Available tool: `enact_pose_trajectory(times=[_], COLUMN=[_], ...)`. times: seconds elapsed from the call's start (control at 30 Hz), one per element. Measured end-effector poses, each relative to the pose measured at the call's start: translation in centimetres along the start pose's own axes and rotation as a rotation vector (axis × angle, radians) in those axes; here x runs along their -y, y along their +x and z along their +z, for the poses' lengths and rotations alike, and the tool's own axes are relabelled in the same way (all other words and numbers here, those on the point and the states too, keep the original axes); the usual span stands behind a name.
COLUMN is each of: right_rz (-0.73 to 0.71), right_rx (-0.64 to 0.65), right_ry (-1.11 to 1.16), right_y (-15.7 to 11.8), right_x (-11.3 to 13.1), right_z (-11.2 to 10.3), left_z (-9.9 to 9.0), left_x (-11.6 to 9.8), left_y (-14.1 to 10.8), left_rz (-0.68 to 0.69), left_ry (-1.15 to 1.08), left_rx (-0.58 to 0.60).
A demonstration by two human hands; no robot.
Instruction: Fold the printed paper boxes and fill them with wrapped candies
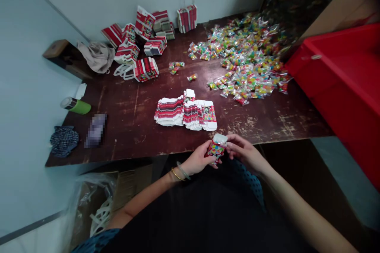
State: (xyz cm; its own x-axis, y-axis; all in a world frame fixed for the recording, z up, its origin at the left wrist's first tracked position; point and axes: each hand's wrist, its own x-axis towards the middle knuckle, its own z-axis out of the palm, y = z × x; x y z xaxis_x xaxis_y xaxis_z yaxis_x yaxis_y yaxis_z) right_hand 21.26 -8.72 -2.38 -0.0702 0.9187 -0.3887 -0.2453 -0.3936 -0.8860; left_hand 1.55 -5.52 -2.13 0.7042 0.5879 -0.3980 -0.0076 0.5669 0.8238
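Left hand [196, 161] holding box [216, 150] (colourful), right hand [246, 153] alongside

A carton [217, 150] is located at the front edge of the table [133, 110], between left hand [197, 161] and right hand [245, 152]. Behind it, slightly left: flattened cartons [194, 112]. Rear left: carton bundles [146, 69]. Rear right: wrapped sweets [252, 65]. Far right: bin [332, 75]. Left end: bottle [79, 106].

From the right hand [247, 153], bare tabletop [227, 115] opens at 11 o'clock between cartons [193, 116] at 10 and candies [252, 73] at 12; a red bin [322, 75] blocks 2.
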Motion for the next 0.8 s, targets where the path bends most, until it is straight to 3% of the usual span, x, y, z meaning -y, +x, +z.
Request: enact_pose_trajectory(times=[0.1, 0.2, 0.27, 0.43, 0.5, 0.63, 0.8], right_rz=[0.234, 0.264, 0.203, -0.3, -0.389, -0.283, -0.155], right_rx=[0.135, 0.183, 0.201, 0.086, 0.019, 0.044, 0.122], right_ry=[0.226, 0.191, 0.075, -0.401, -0.48, -0.422, -0.334], right_y=[0.3, 0.7, 0.7, 0.0, 0.0, 1.1, 2.1], right_x=[-0.1, 0.6, 1.2, 1.5, 1.4, 1.5, 1.2], right_z=[0.2, 0.7, 1.0, 2.2, 2.5, 1.9, 1.3], left_z=[0.2, 0.3, 0.2, 0.0, -0.1, -0.5, -1.6], left_x=[-0.3, -0.4, -0.5, -1.0, -1.0, -0.7, -0.9], left_y=[0.1, 0.4, 0.5, 0.9, 0.9, 0.5, -0.4], left_rz=[0.02, -0.018, -0.019, -0.004, -0.034, -0.013, 0.043], left_ry=[0.054, 0.064, 0.075, 0.065, 0.014, -0.079, 0.211], left_rx=[-0.047, -0.118, -0.127, -0.194, -0.192, -0.093, 0.004])
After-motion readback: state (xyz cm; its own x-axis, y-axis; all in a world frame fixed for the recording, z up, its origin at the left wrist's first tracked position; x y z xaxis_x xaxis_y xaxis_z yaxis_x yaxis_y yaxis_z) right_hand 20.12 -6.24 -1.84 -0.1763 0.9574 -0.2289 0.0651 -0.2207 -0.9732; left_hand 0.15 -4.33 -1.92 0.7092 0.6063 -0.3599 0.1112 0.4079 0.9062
